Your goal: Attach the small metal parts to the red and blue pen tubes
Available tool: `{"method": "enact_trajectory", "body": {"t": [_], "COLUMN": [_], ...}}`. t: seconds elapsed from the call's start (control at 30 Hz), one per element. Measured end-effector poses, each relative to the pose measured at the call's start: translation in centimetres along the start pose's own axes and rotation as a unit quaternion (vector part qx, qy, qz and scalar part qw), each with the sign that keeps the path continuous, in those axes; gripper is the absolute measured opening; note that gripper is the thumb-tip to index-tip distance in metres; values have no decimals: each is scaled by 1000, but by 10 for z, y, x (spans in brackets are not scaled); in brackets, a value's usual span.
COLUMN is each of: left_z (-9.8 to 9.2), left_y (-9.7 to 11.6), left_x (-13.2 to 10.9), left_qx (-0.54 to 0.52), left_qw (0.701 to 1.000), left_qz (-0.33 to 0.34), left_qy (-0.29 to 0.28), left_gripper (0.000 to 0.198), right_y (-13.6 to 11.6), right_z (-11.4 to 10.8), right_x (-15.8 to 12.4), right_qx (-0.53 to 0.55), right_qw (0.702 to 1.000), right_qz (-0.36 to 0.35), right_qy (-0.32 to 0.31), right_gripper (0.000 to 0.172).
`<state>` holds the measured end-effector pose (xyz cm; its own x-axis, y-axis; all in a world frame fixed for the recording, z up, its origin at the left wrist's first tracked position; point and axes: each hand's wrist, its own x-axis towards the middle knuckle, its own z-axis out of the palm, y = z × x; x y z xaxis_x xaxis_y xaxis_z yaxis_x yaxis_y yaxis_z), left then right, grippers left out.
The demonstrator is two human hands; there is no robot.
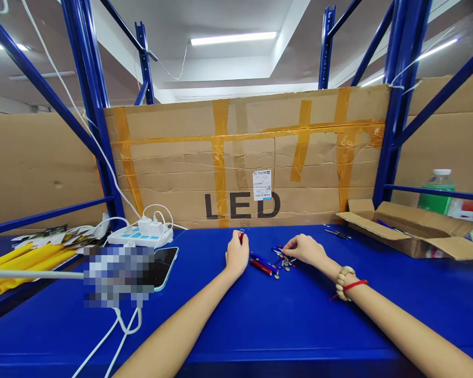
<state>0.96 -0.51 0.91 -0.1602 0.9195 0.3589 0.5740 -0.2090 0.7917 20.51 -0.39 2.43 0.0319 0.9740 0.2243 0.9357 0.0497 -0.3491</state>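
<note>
My left hand (236, 254) is closed around a small red pen-like item (241, 236) whose metal tip sticks out above my fingers. My right hand (305, 248) pinches at a small heap of key rings and carabiners (283, 257) on the blue table (260, 320). Between the hands lie two slim pens, one blue and one red (262, 265). A bead bracelet and a red string sit on my right wrist.
A taped cardboard wall marked LED (244, 163) closes the back. At the right stands an open cardboard box (410, 233), with a green bottle (436, 191) behind it. To the left: a power strip with chargers (140, 236), a phone (163, 265), white cables, yellow items (27, 260).
</note>
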Motion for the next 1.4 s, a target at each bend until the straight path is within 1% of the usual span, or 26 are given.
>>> {"method": "enact_trajectory", "body": {"t": [0.2,0.33,0.6,0.73,0.83,0.9,0.97,1.03,1.1,1.17,1.23,1.3,1.4], "left_z": [0,-1,1,2,2,2,3,4,4,4,4,5,8], "left_y": [0,1,-1,-2,-3,-3,-3,-2,0,1,1,1,-1], "left_x": [-1,-2,0,0,1,1,1,1,1,0,-1,-1,0], "left_qx": [5,-1,-5,-1,3,-12,-54,-105,-132,-132,-125,-132,-145], "left_qw": [1000,1000,1000,1000,999,998,994,984,978,977,977,975,970], "left_qz": [-5,-5,6,20,32,54,97,136,155,161,165,171,180], "left_qy": [1,-1,-1,1,0,-2,-19,-40,-49,-48,-52,-57,-71], "left_gripper": [17,18,17,18,21,23,27,33,37,37,36,33,29], "right_y": [5,8,9,10,8,6,2,-4,-10,-17,-20,-21,-20], "right_z": [5,8,8,10,10,7,5,4,4,6,7,8,8], "right_x": [4,7,10,10,10,9,6,3,-1,-5,-7,-9,-10], "right_qx": [-9,-1,28,42,69,103,135,165,166,167,162,150,115], "right_qw": [1000,1000,999,999,997,990,977,959,947,934,925,920,916], "right_qz": [-3,-14,4,-16,-35,-69,-134,-201,-250,-292,-328,-351,-371], "right_qy": [-5,-1,-24,-11,24,61,97,115,117,117,104,93,100], "right_gripper": [19,17,14,16,19,21,26,29,29,29,28,28,26]}}
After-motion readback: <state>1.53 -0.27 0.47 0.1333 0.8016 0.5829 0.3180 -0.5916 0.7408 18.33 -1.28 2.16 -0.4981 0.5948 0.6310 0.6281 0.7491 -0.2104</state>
